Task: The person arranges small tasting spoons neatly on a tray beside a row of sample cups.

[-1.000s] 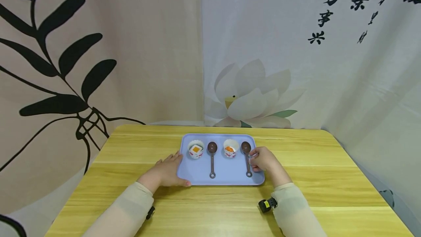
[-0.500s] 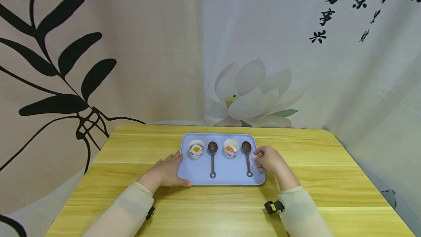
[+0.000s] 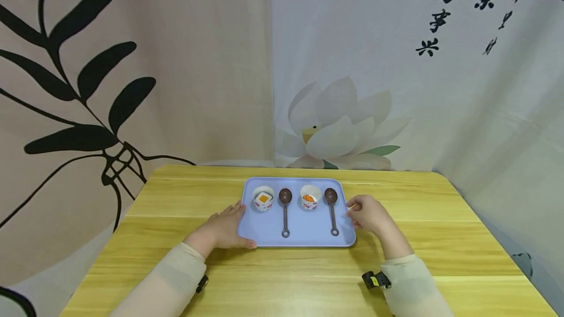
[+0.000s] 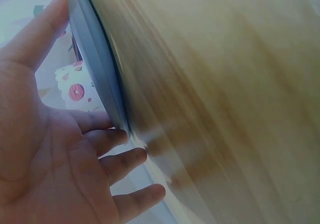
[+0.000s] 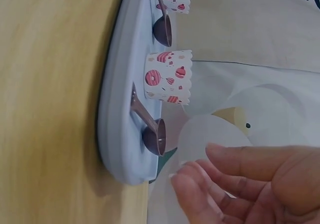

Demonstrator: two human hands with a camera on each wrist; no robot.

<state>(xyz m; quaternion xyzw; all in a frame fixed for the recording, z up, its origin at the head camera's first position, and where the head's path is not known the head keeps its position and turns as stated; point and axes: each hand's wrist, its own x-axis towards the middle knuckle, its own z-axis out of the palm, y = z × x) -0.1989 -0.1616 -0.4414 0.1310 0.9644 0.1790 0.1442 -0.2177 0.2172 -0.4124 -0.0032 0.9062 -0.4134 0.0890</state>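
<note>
A light blue tray lies on the table with two paper cups and two brown scoops in alternation. White and yellow-orange contents show in the left cup; orange pieces show in the right cup. The left scoop lies between the cups, and the right scoop near the tray's right end. My left hand touches the tray's left edge, thumb at its near corner, fingers spread. Beside the right edge is my right hand, fingers loosely bent and holding nothing; the right wrist view shows it apart from the scoop.
The wooden table extends around the tray on all sides. Behind it hangs a pale curtain with a printed plant, a lotus and black characters. A black strapped device sits on the right wrist.
My right hand has drawn away to the right, from beside the right scoop's handle to outside the tray's edge. The left hand, scoops and cups stay where they were.
</note>
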